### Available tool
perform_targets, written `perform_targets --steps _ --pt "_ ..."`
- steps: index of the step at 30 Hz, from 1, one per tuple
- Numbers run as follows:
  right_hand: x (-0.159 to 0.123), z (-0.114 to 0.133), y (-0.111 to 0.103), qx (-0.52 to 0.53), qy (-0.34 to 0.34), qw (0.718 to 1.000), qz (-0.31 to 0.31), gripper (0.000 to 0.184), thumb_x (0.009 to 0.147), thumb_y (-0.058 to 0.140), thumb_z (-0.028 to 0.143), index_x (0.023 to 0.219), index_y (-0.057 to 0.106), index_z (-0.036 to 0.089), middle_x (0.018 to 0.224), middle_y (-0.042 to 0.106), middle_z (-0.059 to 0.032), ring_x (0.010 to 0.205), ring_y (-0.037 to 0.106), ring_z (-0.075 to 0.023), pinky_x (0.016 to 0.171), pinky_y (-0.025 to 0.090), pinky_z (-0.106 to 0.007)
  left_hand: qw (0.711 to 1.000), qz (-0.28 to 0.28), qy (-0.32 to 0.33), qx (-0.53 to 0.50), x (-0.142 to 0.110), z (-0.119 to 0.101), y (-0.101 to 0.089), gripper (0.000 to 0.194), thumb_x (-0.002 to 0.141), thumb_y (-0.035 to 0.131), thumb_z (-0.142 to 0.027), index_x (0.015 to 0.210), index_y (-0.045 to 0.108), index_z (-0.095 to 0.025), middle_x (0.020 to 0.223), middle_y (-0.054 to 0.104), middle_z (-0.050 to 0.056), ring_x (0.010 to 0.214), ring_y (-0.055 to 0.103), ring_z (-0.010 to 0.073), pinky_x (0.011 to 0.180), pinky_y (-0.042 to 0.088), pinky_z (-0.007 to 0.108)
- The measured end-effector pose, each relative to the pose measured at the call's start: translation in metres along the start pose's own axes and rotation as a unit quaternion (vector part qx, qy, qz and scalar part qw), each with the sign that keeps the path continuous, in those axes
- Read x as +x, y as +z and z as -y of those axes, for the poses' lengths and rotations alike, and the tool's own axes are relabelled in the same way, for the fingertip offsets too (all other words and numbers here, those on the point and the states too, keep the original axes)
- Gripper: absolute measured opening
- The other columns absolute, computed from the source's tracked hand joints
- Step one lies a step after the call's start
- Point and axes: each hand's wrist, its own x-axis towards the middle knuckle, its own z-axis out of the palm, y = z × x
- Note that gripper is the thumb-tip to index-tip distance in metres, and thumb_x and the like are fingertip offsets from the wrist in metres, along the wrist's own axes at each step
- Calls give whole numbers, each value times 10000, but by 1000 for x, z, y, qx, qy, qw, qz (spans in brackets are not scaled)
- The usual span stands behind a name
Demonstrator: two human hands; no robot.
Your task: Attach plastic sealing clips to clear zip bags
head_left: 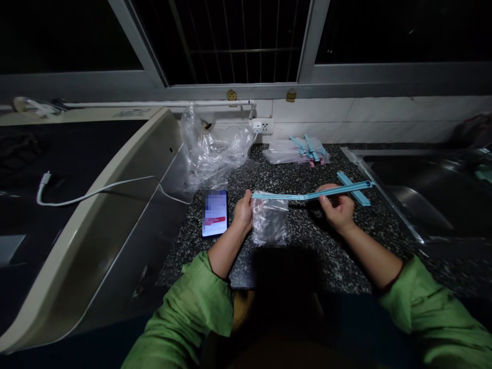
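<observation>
A long light-blue plastic bag clip (279, 197) is unfolded at its middle hinge and stretched between my hands above the counter. My left hand (243, 211) is closed on its left end. My right hand (339, 209) pinches the right arm from below, and that arm tilts up to the right. Beneath the left arm is a small clear plastic bag (270, 223); whether my left hand also grips it I cannot tell. More light-blue clips (355, 189) lie on the counter just behind my right hand.
A lit phone (215, 212) lies left of my left hand. Crumpled clear plastic (219, 148) and a pile of bags with blue and pink clips (300, 149) sit along the wall. A sink (423, 195) borders the right; a white cable (111, 183) crosses the appliance at left.
</observation>
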Motion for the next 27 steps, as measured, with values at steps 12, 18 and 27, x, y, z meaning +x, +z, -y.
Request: perform_targets --steps 12,18,27 --pt "-5 -11 4 59 68 996 -9 184 814 537 392 793 537 210 779 617 -46 752 600 -180 714 512 -355 1000 -15 11 1 0 0 0 385 721 630 -431 495 485 -155 405 492 -37 362 444 86 456 367 215" --pt "-5 -14 4 72 73 995 -11 166 809 541 372 795 542 206 774 611 -41 737 598 -177 686 510 -344 999 -13 34 15 5 3 -4 376 736 613 -418 499 486 -156 393 457 -50 354 396 78 462 339 214" --pt "-7 -14 10 -9 41 999 25 139 812 541 340 802 571 204 787 618 -41 757 597 -176 710 509 -329 968 -7 160 193 0 -13 -9 420 785 565 -387 444 528 -144 429 491 -15 454 390 105 499 274 232"
